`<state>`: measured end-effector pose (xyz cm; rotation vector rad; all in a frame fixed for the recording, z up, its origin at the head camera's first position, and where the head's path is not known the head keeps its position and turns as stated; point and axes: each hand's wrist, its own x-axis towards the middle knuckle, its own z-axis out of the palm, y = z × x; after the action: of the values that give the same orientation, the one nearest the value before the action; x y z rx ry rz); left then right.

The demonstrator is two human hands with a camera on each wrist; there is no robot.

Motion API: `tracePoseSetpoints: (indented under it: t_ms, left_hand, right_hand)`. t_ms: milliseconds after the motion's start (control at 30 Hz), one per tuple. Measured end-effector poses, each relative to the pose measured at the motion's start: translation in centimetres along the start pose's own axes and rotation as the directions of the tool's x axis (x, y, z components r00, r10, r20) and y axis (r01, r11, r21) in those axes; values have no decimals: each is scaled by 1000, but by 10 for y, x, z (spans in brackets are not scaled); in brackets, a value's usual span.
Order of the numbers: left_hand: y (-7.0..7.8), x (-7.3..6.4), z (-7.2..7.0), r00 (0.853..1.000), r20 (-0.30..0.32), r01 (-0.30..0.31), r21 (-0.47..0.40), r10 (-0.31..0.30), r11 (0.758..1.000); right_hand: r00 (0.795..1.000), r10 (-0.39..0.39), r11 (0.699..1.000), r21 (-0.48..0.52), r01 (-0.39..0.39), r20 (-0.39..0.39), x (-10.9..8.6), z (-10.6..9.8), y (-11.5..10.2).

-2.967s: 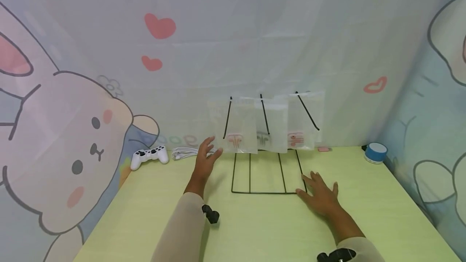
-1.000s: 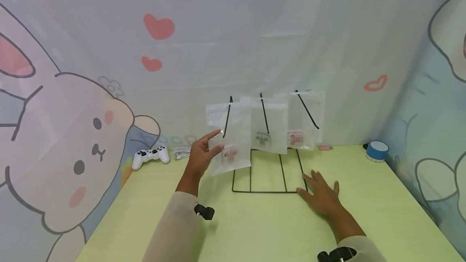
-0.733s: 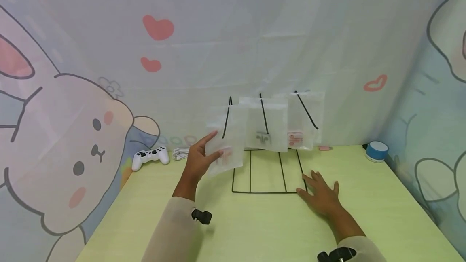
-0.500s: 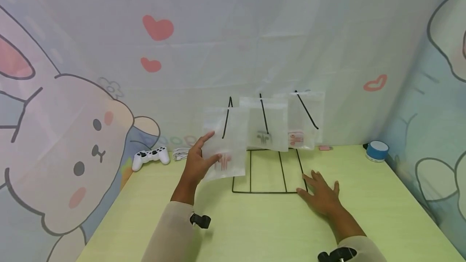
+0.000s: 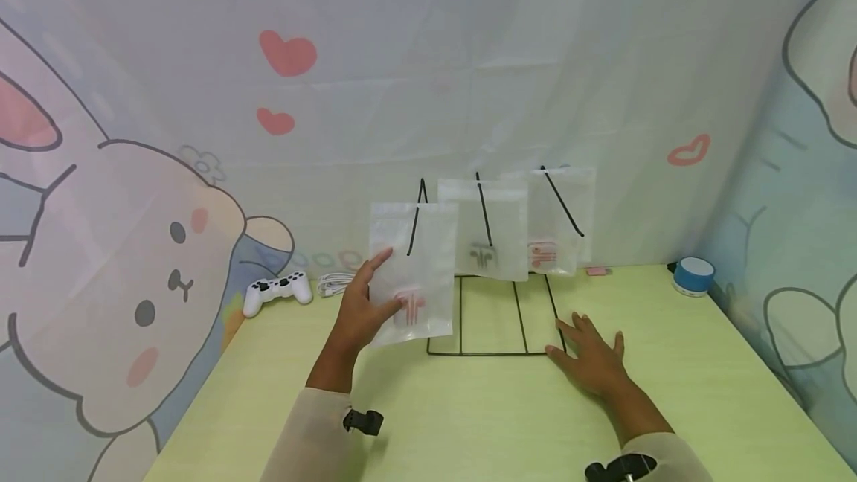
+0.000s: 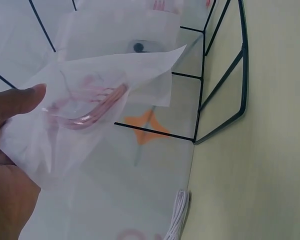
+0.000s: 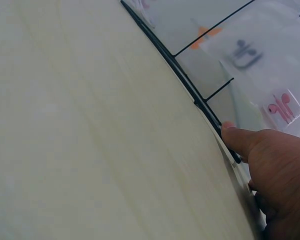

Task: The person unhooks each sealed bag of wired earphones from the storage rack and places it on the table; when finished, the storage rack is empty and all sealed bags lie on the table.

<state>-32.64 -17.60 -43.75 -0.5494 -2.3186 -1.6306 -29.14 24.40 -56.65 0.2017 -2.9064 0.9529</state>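
A black wire rack (image 5: 495, 355) stands against the backdrop, three hooks jutting forward. My left hand (image 5: 358, 311) pinches the lower left side of the leftmost translucent zip bag (image 5: 428, 259), thumb in front and fingers behind. Red earphones (image 6: 97, 110) lie inside, and the bag's top still hangs around its hook. The middle bag (image 5: 509, 222) holds dark earphones; the right bag (image 5: 579, 207) holds pink ones. With spread fingers my right hand (image 5: 589, 359) rests on the rack's front right base corner, its thumb (image 7: 240, 137) on the wire in the right wrist view.
A white game controller (image 5: 277, 290) and a coiled white cable (image 5: 333, 283) sit at the back left of the table (image 5: 482, 422). Back right are a small pink object (image 5: 598, 271) and a blue-and-white round container (image 5: 693, 277). A printed fabric backdrop (image 5: 495, 80) rises behind the table.
My left hand has taken hold of the leftmost bag and drawn it down and toward me, its top sliding along the hook. The right hand and rack have stayed put.
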Motion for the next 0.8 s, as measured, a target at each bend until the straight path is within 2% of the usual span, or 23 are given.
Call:
tracePoseSetpoints:
  t_ms: [267, 633, 800]
  left_hand:
    - [9, -10, -2, 1000, 7, -15, -24, 15, 1000]
    - [13, -25, -5, 999, 3, -39, -3, 39, 999]
    - [14, -34, -8, 1000, 14, -14, -12, 14, 1000]
  right_hand:
    - [1000, 3, 1000, -7, -3, 3, -1, -1, -1]
    - [1000, 2, 1000, -4, -2, -3, -3, -3, -6]
    - [1000, 4, 1000, -4, -4, 3, -4, -4, -7]
